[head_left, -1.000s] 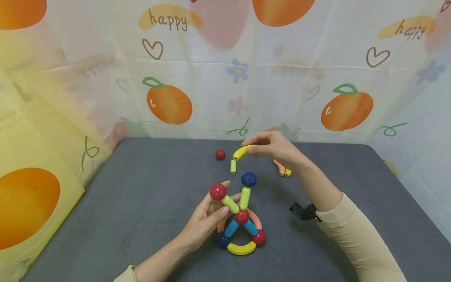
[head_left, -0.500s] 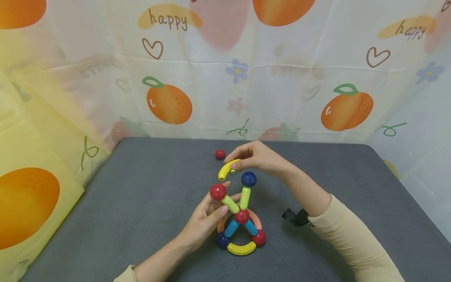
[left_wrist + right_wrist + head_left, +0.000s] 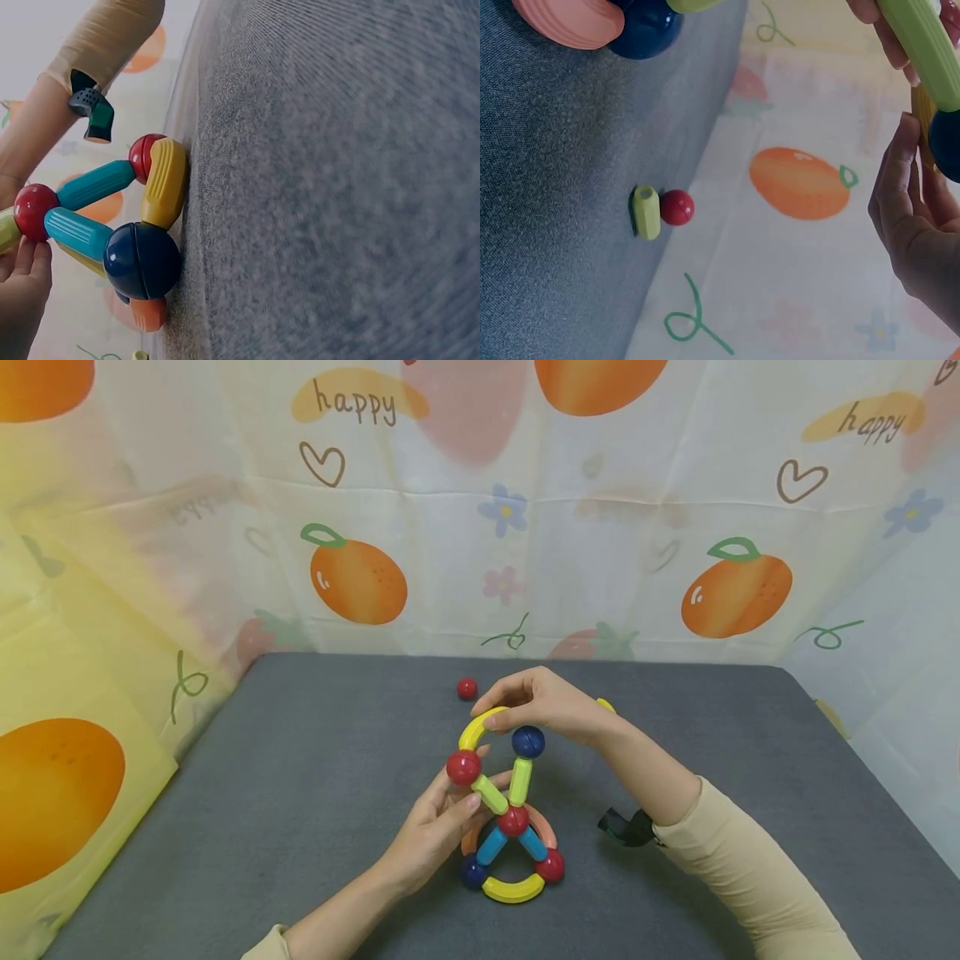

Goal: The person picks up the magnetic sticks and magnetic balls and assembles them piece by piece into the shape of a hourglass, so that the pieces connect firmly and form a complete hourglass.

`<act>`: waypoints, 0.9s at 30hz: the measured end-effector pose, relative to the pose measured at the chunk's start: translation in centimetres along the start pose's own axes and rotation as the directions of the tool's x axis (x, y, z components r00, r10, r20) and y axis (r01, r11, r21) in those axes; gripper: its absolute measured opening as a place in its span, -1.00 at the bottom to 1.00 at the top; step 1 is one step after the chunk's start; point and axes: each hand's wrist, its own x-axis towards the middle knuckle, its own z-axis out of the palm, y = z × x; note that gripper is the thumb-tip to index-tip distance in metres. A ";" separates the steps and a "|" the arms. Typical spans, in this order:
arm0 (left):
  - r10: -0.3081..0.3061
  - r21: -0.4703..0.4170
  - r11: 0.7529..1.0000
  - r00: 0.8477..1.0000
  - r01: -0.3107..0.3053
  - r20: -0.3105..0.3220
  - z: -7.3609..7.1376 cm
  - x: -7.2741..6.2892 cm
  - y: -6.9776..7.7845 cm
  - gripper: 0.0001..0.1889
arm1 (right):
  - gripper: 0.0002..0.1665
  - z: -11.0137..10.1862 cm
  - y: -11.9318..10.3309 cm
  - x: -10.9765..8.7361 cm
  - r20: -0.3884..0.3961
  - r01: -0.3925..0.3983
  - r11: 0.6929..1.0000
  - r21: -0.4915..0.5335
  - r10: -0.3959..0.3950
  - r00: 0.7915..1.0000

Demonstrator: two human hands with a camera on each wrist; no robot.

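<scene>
A standing figure of magnetic sticks and balls has a base ring with a yellow curved stick [image 3: 513,891], a navy ball [image 3: 474,871] and a red ball [image 3: 551,865]. Two blue sticks [image 3: 94,184] rise to a central red ball [image 3: 513,820]. Two light green sticks branch up from it. My left hand [image 3: 431,831] holds the left green stick [image 3: 491,795], which carries an upper red ball [image 3: 464,767]. Between thumb and fingers, my right hand [image 3: 543,706] pinches another yellow curved stick [image 3: 477,728], its lower end right at that ball. An upper navy ball [image 3: 528,742] tops the other green stick [image 3: 521,782].
A loose red ball [image 3: 467,688] lies on the grey table [image 3: 337,735] behind the figure, with a loose light green stick [image 3: 646,214] beside it. Part of a further yellow piece [image 3: 606,703] shows past my right forearm. A printed cloth [image 3: 450,527] hangs behind the table.
My right hand has carried the yellow curved stick left and down until its end meets the upper red ball. My left hand and the figure have stayed in place.
</scene>
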 end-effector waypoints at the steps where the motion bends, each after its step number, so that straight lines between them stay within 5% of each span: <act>1: -0.003 0.000 1.000 1.000 0.003 -0.001 0.0 0.0 0.1 -0.38 | -0.67 0.0 0.0 -0.1 -0.002 -0.001 1.000 -0.005 0.001 1.000; 12: -0.056 -0.079 0.995 0.998 0.053 -0.032 0.6 0.6 1.5 -0.46 | -0.67 -0.2 0.1 -0.4 -0.027 -0.033 0.999 0.000 0.033 0.999; 17: -0.035 -0.140 0.990 0.999 0.031 -0.030 0.7 1.0 2.0 -0.42 | -0.68 -0.1 0.3 -0.4 -0.015 0.000 1.000 -0.011 0.000 1.000; 27: -0.001 -0.115 0.993 0.998 -0.006 -0.064 0.7 1.0 1.9 -0.34 | -0.72 0.2 0.4 -0.6 -0.021 0.010 1.000 -0.027 -0.010 1.000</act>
